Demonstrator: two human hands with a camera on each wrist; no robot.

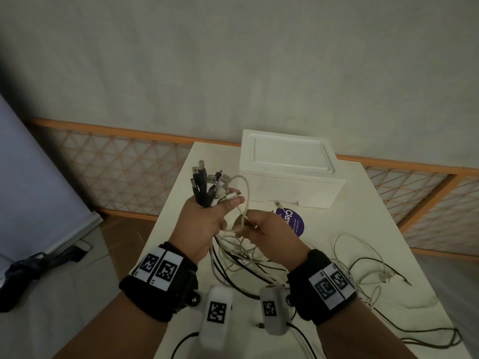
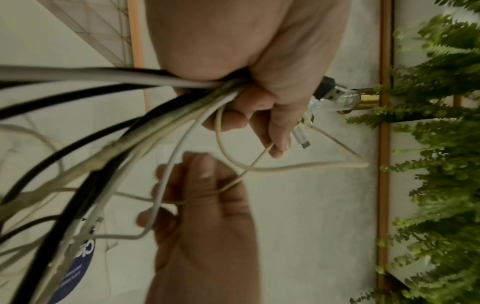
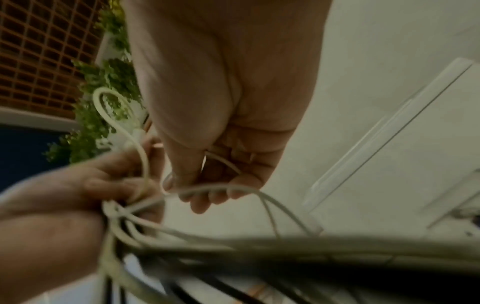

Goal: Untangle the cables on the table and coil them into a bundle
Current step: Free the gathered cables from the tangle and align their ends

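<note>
Holding: our left hand [image 1: 204, 224] is fisted round a bunch of cable ends, black and white, with the plugs [image 1: 210, 181] fanning up and away from us above the fist.
Right hand: our right hand [image 1: 269, 231] sits just beside the left, a bit nearer the box [image 1: 287, 174], thumb and fingers pinching one thin white cable [image 1: 242, 203].
Loop: that white cable arcs up out of the left fist, bends over and drops to the right fingers, so it's basically a short hoop bridging both hands.
Long axis: the gathered cables [image 1: 248, 257] run from the fist down toward us, then spill right across the table [image 1: 388, 203].
Loose tails: most slack lies to the right of our right wrist, black and white strands still crossing each other there.
Nearer hand: we reckon the right hand is nearer that slack, so it does the pulling while the left just anchors.
Progress: ends look collected, nothing coiled yet, we'd say.
Watch out: a strand crosses itself near the right fingers in the left wrist view; can't tell if it's a real knot.
</note>
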